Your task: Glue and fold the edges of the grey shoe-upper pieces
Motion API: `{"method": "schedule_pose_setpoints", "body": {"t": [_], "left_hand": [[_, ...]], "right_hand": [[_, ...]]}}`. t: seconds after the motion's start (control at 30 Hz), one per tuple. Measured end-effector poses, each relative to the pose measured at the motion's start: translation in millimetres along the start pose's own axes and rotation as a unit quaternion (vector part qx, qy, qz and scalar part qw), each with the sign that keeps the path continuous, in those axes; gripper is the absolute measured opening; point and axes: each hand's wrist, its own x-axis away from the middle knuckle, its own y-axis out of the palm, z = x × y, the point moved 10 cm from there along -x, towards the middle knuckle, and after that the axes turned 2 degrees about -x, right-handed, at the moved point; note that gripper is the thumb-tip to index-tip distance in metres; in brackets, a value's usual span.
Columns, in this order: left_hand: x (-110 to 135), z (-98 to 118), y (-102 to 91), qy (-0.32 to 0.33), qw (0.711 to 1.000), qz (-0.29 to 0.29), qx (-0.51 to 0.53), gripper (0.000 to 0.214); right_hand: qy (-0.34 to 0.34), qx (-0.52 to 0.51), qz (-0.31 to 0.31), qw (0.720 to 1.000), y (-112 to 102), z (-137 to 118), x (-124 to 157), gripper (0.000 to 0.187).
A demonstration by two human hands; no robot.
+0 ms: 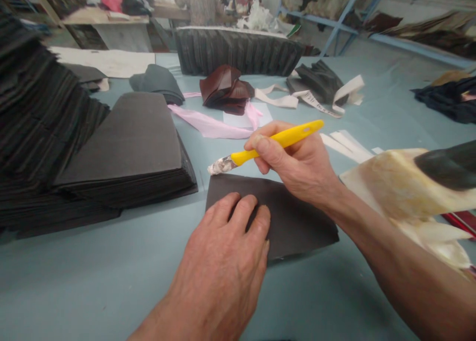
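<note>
A dark grey flat piece (297, 222), like leather or fabric, lies on the blue-green table in front of me. My left hand (230, 247) rests on its left part with the fingers stretched out flat. Between the thumb and fingers of my right hand (293, 160) is a glue brush (275, 145) with a yellow handle. Its bristle end is coated in whitish paste and sits at the far left corner of the piece; whether it touches the edge I cannot tell. The brush tilts down to the left.
Left stands a stack of dark pieces (126, 133) beside a taller pile (33, 118). A row of black folded pieces (238, 53) stands at the back. Brown scraps (225, 88) and a pink strip (208, 120) lie midway. A yellowed, glue-stained container (401, 177) is at right.
</note>
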Motion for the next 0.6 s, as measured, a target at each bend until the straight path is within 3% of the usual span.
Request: {"method": "schedule_pose_setpoints", "body": {"t": [0.27,0.47,0.6], "left_hand": [[0.7,1.6,-5.7,0.003,1.0,0.015,-0.016,0.04],[-0.1,0.1,-3.7,-0.004,1.0,-0.005,-0.025,0.04],[-0.4,10.5,-8.8,0.047,0.996,0.024,-0.073,0.042]], "right_hand": [[-0.024,-0.014,-0.035,0.999,4.3,0.2,-2.8,0.05],[-0.017,0.0,-0.046,0.999,-2.1,-3.3,0.0,0.046],[-0.012,0.021,-0.049,0.999,-9.9,-6.0,3.6,0.044]]}}
